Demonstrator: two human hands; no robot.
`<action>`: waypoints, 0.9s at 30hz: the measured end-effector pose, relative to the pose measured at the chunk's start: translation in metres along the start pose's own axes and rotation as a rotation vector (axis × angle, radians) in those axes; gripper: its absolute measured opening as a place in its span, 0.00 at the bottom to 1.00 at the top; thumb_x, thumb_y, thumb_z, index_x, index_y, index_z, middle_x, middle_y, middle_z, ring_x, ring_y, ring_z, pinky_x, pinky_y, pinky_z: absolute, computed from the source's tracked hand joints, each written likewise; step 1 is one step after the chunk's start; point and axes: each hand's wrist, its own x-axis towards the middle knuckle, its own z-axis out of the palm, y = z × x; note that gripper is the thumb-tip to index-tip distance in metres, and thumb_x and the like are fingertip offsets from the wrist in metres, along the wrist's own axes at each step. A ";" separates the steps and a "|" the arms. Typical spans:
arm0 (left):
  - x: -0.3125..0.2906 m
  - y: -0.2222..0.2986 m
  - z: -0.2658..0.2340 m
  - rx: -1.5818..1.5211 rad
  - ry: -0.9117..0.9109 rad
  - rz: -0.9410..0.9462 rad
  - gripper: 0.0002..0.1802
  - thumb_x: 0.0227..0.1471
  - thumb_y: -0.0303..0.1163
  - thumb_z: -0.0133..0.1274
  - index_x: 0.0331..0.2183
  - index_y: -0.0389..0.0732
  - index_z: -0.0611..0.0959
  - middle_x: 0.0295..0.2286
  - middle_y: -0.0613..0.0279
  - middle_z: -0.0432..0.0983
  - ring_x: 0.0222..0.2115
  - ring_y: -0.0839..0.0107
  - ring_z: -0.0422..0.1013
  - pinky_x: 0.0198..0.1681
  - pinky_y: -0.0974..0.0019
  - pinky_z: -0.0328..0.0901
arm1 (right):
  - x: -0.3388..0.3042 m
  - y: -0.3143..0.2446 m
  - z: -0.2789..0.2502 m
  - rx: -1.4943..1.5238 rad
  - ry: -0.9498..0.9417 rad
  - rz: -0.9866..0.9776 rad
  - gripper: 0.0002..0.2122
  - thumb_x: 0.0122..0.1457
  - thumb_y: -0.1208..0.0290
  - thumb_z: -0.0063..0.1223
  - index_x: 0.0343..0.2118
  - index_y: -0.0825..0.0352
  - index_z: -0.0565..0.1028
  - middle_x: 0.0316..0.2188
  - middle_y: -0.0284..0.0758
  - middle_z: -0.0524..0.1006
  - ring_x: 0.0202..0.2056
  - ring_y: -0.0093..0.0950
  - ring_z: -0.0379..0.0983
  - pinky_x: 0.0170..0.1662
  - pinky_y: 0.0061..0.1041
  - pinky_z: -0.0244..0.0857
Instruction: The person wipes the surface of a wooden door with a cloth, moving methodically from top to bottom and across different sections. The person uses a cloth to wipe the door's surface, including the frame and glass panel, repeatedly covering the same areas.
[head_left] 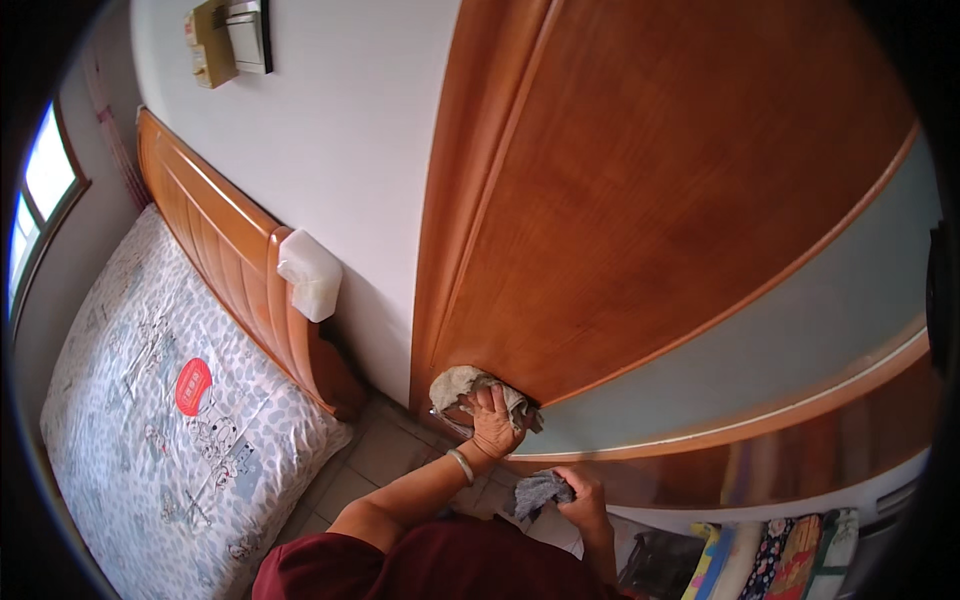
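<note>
My left hand (495, 425), with a pale bangle at its wrist, presses a crumpled beige cloth (462, 384) against the lower left part of a brown wooden panel (660, 190). Its fingers lie over the cloth, which hides part of the panel's frame. Lower and to the right, my right hand (587, 500) has its fingers closed round a bunched grey cloth (541, 492), held in front of my body and apart from the panel. A curved grey-blue strip (720, 340) runs beside the wood.
On the left stands a bed (120, 400) with a patterned cover, a red fan-shaped piece (194, 386) on it. A white plastic bag (310, 275) hangs on the wooden headboard (225, 250). Folded colourful fabrics (785, 555) are at the lower right. A wall switch (247, 38) is upper left.
</note>
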 end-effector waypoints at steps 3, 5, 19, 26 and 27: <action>0.000 0.001 -0.003 -0.061 -0.067 -0.062 0.59 0.48 0.48 0.61 0.66 0.31 0.44 0.55 0.24 0.48 0.56 0.26 0.49 0.58 0.22 0.41 | -0.017 -0.001 0.000 0.033 0.011 0.058 0.24 0.37 0.85 0.58 0.44 0.66 0.79 0.38 0.41 0.81 0.40 0.41 0.79 0.43 0.35 0.72; 0.017 0.005 -0.013 -0.088 -0.077 -0.071 0.61 0.50 0.47 0.60 0.67 0.29 0.40 0.60 0.19 0.38 0.61 0.18 0.37 0.62 0.21 0.32 | -0.019 -0.001 -0.002 0.046 0.047 0.058 0.23 0.38 0.85 0.58 0.44 0.66 0.79 0.38 0.41 0.81 0.40 0.41 0.79 0.43 0.34 0.72; 0.210 0.122 -0.100 -0.044 0.275 0.182 0.47 0.63 0.54 0.40 0.69 0.33 0.46 0.68 0.34 0.38 0.68 0.30 0.33 0.65 0.28 0.25 | -0.055 0.022 -0.063 -0.005 0.090 -0.020 0.17 0.44 0.78 0.58 0.42 0.65 0.81 0.35 0.43 0.82 0.36 0.43 0.79 0.43 0.35 0.72; 0.338 0.210 -0.152 -0.327 0.424 0.686 0.37 0.64 0.52 0.42 0.64 0.39 0.58 0.67 0.35 0.49 0.66 0.32 0.46 0.64 0.28 0.31 | -0.065 0.038 -0.088 -0.032 0.209 -0.182 0.16 0.49 0.81 0.54 0.43 0.63 0.80 0.38 0.42 0.81 0.40 0.41 0.78 0.43 0.34 0.73; 0.355 0.226 -0.160 -0.375 0.442 0.700 0.32 0.63 0.49 0.44 0.60 0.39 0.61 0.66 0.35 0.50 0.65 0.33 0.48 0.64 0.29 0.33 | -0.069 0.039 -0.089 0.102 0.275 -0.139 0.16 0.49 0.81 0.54 0.42 0.63 0.80 0.38 0.43 0.81 0.39 0.42 0.78 0.41 0.35 0.72</action>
